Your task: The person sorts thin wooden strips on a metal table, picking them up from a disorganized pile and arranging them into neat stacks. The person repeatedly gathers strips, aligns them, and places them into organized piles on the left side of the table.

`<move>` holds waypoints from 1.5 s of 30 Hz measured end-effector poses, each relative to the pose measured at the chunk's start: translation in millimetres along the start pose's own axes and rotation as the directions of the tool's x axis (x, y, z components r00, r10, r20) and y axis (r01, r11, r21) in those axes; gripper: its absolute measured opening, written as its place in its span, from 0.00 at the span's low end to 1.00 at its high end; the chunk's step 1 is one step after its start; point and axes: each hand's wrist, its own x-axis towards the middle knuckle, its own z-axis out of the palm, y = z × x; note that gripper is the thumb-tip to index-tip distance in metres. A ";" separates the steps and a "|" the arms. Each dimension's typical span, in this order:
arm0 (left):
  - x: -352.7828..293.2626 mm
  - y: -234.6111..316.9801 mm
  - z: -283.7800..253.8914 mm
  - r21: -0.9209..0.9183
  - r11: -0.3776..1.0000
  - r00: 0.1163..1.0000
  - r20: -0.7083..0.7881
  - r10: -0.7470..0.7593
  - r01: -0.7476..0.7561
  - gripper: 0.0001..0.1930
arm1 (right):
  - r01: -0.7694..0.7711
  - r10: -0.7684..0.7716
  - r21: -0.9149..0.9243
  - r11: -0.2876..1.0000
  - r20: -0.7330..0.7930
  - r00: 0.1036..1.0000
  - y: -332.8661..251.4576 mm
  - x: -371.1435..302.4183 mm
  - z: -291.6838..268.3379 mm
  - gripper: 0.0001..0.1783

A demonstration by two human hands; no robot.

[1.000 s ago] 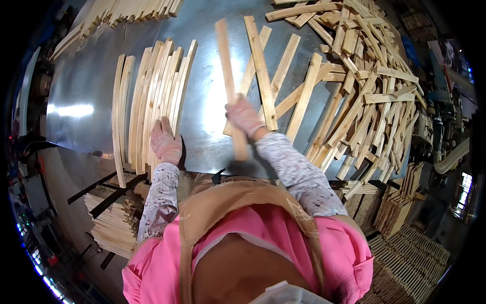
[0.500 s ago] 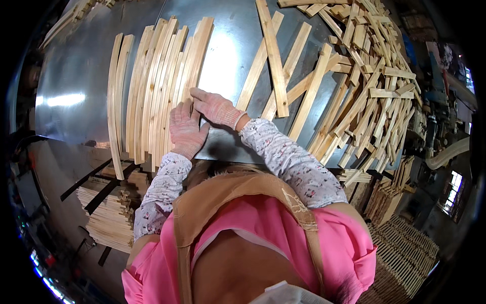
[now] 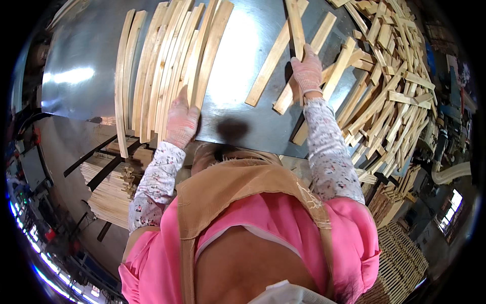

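Observation:
On the metal table a row of long, pale wooden strips (image 3: 160,66) lies side by side, slightly fanned. My left hand (image 3: 183,123), in a pinkish knit glove, is closed at the near end of a strip (image 3: 201,48) towards the row's right side; its fingertips are partly hidden. Further right, my gloved right hand (image 3: 307,72) grips the near end of another wooden strip (image 3: 294,23), which points away from me across other loose strips. One of these, a slanting strip (image 3: 273,61), lies left of that hand.
A large tangled heap of wooden strips (image 3: 390,106) covers the right side of the metal table (image 3: 91,93). Below the table's left edge, stacked strips (image 3: 109,195) rest by dark metal bars. More bundled strips (image 3: 395,263) stand at the lower right.
My right hand has left the row, moved right and taken hold of a loose strip. My left hand stays at the row's near ends, its fingers now more closed. The view has shifted slightly.

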 end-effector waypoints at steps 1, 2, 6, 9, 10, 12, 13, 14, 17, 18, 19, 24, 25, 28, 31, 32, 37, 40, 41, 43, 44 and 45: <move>-11.0 1.5 2.3 -0.081 0.997 0.999 -0.036 0.015 -0.018 0.37 | -0.005 -0.011 0.164 0.986 0.097 0.995 -18.5 -9.8 -8.8 0.39; -19.3 3.8 6.9 -0.167 0.985 0.997 -0.072 0.039 -0.050 0.37 | -0.028 -0.032 0.314 0.949 0.183 0.983 -41.7 -30.3 -23.3 0.40; -27.7 2.5 38.2 -0.170 0.968 0.965 -0.220 0.144 -0.183 0.35 | 0.116 -0.267 0.281 0.953 0.595 0.758 -112.9 -128.8 20.3 0.41; -30.8 17.8 24.6 -0.737 0.666 0.993 -0.093 0.070 -0.116 0.34 | 0.460 -0.600 0.386 0.800 0.546 0.585 -153.6 -202.4 97.8 0.48; -30.5 21.2 18.9 -0.654 0.742 0.989 -0.117 0.090 -0.145 0.33 | 0.460 -0.661 0.478 0.748 0.471 0.585 -149.1 -204.4 128.1 0.48; -31.0 12.5 4.6 -0.461 0.868 0.980 -0.148 0.130 -0.184 0.32 | 0.354 -0.651 0.575 0.738 0.465 0.600 -147.7 -195.1 140.5 0.46; -34.2 5.7 9.6 -0.466 0.865 0.981 -0.141 0.136 -0.187 0.32 | 0.256 -0.589 0.568 0.782 0.540 0.602 -158.0 -183.1 101.1 0.45; -37.7 0.2 14.8 -0.469 0.862 0.980 -0.136 0.142 -0.190 0.32 | 0.374 -0.600 0.475 0.797 0.550 0.580 -159.9 -160.9 68.7 0.43; -45.8 3.3 44.3 -0.224 0.945 0.946 -0.275 0.174 -0.239 0.33 | 0.349 -0.371 0.129 0.928 0.288 0.883 -126.1 -110.8 30.6 0.40; -42.2 -13.9 66.2 0.145 0.951 0.911 -0.277 0.305 -0.274 0.35 | 0.355 -0.357 0.048 0.934 0.025 0.934 -110.3 -98.9 23.7 0.46; -33.4 -7.4 67.6 0.287 0.933 0.923 -0.250 0.293 -0.219 0.37 | 0.285 -0.298 -0.096 0.954 -0.169 0.940 -91.4 -83.6 35.8 0.51; -11.8 -20.4 77.0 0.515 0.857 0.975 -0.200 0.100 0.018 0.39 | -0.096 0.094 0.053 0.994 0.041 0.995 -91.4 -60.6 29.9 0.48; -9.5 -13.4 67.4 0.524 0.852 0.981 -0.176 0.082 0.023 0.39 | -0.174 0.172 0.078 0.982 0.032 0.985 -91.7 -53.2 28.2 0.45; -11.9 -12.6 55.3 0.530 0.848 0.994 -0.101 0.032 0.026 0.44 | -0.103 0.115 0.551 0.828 0.012 0.993 -76.9 -60.6 30.0 0.46; -27.2 -27.4 51.9 0.292 0.955 0.913 -0.374 0.161 -0.049 0.45 | 0.178 -0.219 0.370 0.912 0.071 0.973 -87.4 -85.8 3.1 0.41; -22.7 -23.2 32.0 0.371 0.915 0.852 -0.417 0.317 -0.159 0.41 | 0.203 -0.271 0.317 0.927 0.186 0.944 -104.3 -93.1 -19.3 0.39; 7.1 25.9 -122.6 0.629 0.674 0.865 -0.004 0.502 -0.388 0.35 | 0.917 -0.944 0.225 0.329 0.052 0.326 -155.1 -91.8 -37.8 0.34; 17.9 -9.4 -155.4 0.412 0.911 1.000 0.016 -0.011 0.004 0.39 | 0.875 -0.805 0.135 0.465 -0.346 0.481 -195.3 -71.7 -32.8 0.33; 20.3 -33.2 -165.1 0.302 0.946 0.992 -0.057 -0.109 0.121 0.40 | 0.712 -0.641 0.322 0.624 -0.309 0.702 -184.3 -70.6 -14.8 0.37; 36.2 -104.5 -163.5 0.207 0.935 0.908 -0.369 -0.197 0.287 0.43 | 0.205 -0.349 0.442 0.873 0.273 0.897 -167.2 -67.3 32.6 0.43; 39.1 -127.9 -171.0 0.202 0.918 0.892 -0.378 -0.248 0.341 0.43 | 0.161 -0.321 0.383 0.909 0.401 0.858 -173.6 -82.0 36.0 0.49; 43.2 -146.7 -175.5 0.192 0.902 0.875 -0.384 -0.294 0.387 0.43 | 0.135 -0.286 0.309 0.942 0.522 0.804 -181.1 -97.1 36.2 0.55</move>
